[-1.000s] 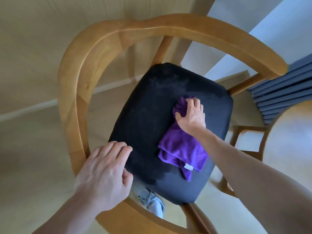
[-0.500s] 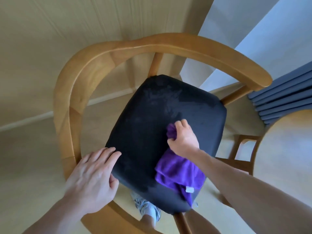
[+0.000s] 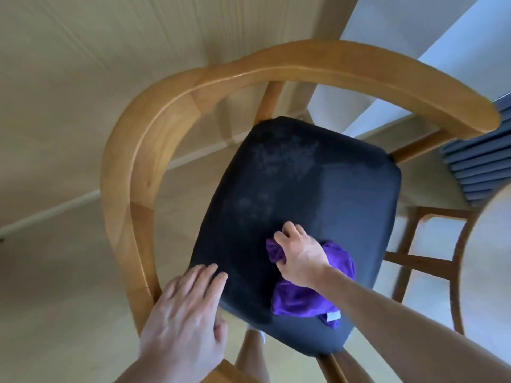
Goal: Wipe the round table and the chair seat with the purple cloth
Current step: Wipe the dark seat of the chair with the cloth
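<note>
The chair's dark padded seat [image 3: 318,183] fills the middle of the view, ringed by a curved wooden back and armrest [image 3: 193,87]. My right hand [image 3: 300,254] grips the bunched purple cloth [image 3: 301,299] on the near part of the seat; the cloth trails toward the seat's front edge with a white tag showing. My left hand [image 3: 182,322] lies with straight fingers over the seat's near left corner. A slice of the round table [image 3: 497,272] shows at the right edge.
A second wooden chair frame [image 3: 431,261] stands under the table on the right. Blue-grey curtain folds [image 3: 481,170] hang at the far right. Pale floor and a wall with a skirting board lie to the left. My leg and shoe show below the seat.
My right hand has dragged the cloth from the seat's far right back toward the near edge. My left hand stayed at the near left corner. The view shifted.
</note>
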Action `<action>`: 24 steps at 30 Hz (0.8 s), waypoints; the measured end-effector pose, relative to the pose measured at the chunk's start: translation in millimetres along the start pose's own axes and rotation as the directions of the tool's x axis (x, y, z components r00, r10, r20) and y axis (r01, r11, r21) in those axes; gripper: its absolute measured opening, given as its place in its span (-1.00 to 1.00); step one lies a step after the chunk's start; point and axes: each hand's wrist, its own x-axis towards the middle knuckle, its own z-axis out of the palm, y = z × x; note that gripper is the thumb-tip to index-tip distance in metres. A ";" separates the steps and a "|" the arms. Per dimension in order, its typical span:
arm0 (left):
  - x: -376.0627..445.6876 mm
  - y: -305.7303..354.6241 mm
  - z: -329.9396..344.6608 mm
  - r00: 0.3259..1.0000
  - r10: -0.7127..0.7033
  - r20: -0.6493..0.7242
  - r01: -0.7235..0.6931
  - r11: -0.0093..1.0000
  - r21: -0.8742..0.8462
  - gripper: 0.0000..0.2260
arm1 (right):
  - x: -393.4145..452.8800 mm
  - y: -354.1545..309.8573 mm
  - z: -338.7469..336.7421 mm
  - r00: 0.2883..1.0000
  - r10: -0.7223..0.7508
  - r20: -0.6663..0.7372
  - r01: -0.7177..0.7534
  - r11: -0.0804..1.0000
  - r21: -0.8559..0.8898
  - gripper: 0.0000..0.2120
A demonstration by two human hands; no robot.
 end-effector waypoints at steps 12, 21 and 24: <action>59.7 10.9 15.4 0.992 0.090 0.092 -0.080 0.992 -0.102 -0.37 | 110.8 13.3 -40.9 0.886 0.323 -0.331 -0.330 0.943 0.037 -0.55; 189.9 27.4 1.4 0.973 0.210 -0.092 -0.209 0.978 0.016 -0.31 | 63.9 98.5 -85.0 0.768 0.476 -0.428 -0.338 0.869 0.360 -0.75; 202.0 44.4 -2.9 0.963 0.230 -0.139 -0.234 0.972 -0.013 -0.33 | 89.2 129.2 -102.7 0.635 0.669 -0.386 -0.505 0.738 0.448 -0.64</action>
